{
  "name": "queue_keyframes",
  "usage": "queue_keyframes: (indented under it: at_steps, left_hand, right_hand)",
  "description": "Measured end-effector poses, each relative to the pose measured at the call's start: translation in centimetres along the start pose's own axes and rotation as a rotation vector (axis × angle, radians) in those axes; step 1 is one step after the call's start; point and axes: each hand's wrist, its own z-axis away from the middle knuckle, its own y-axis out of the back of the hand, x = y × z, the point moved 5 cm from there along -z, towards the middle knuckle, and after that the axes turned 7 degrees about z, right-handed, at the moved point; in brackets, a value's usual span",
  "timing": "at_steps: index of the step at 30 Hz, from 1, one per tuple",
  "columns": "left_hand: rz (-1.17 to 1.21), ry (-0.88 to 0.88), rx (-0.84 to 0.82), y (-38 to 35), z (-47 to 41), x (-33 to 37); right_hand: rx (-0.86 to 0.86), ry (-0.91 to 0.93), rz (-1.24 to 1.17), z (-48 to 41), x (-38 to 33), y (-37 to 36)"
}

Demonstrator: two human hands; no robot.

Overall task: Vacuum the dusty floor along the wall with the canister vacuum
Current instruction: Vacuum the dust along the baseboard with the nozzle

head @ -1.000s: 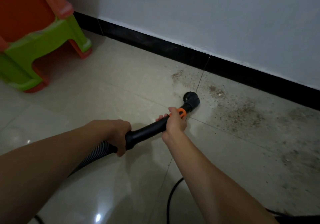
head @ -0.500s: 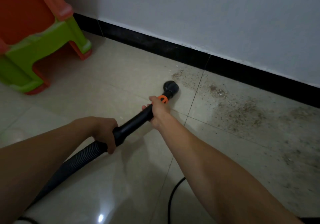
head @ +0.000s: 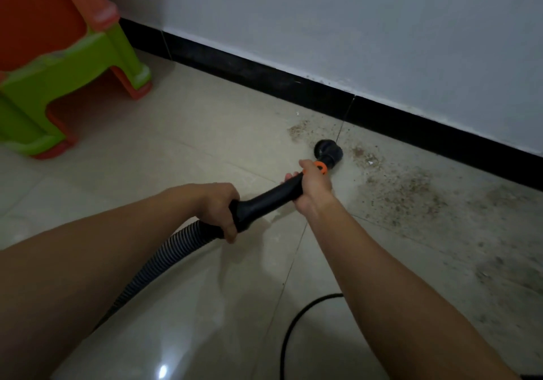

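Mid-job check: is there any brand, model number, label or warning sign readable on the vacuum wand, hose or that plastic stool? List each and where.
No readable text anywhere in the head view. The black wand, its orange collar, the round nozzle, the ribbed hose and the green and orange stool show no lettering, number or sign.

A green plastic stool (head: 58, 80) is standing at the upper left on the floor (head: 191, 133), with an orange stool (head: 38, 12) nesting over it (orange feet are also poking out under the green legs, so the stacking order is hard to tell). A black baseboard (head: 264, 77) is running along the foot of the wall (head: 352, 27), passing behind the stools. A bright glare spot (head: 162, 371) is shining on the tile near the bottom edge.
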Motion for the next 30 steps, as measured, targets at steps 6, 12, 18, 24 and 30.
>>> queue_keyframes:
  at_steps: [6, 12, 18, 24, 30]
  left_hand:
    - [0.174, 0.081, 0.088, 1.2, 0.9, -2.2]
    - [0.251, 0.098, 0.148, 2.6, 0.7, -3.3]
    - [0.096, 0.014, 0.053, 1.7, -0.5, -1.6]
    - [0.160, -0.047, 0.137, 1.7, -2.6, 1.2]
    - [0.289, 0.014, 0.169, 3.3, -2.2, -1.2]
  right_hand:
    - [-0.065, 0.017, 0.188, -1.3, -0.9, -5.6]
    - [-0.117, -0.005, 0.186, -1.9, -1.3, -8.1]
    - [0.095, 0.041, -0.108, -1.0, 0.7, -0.3]
    - [-0.055, 0.018, 0.065, -3.1, -4.0, -1.2]
    - [-0.158, 0.011, 0.245, -3.4, -4.6, -6.6]
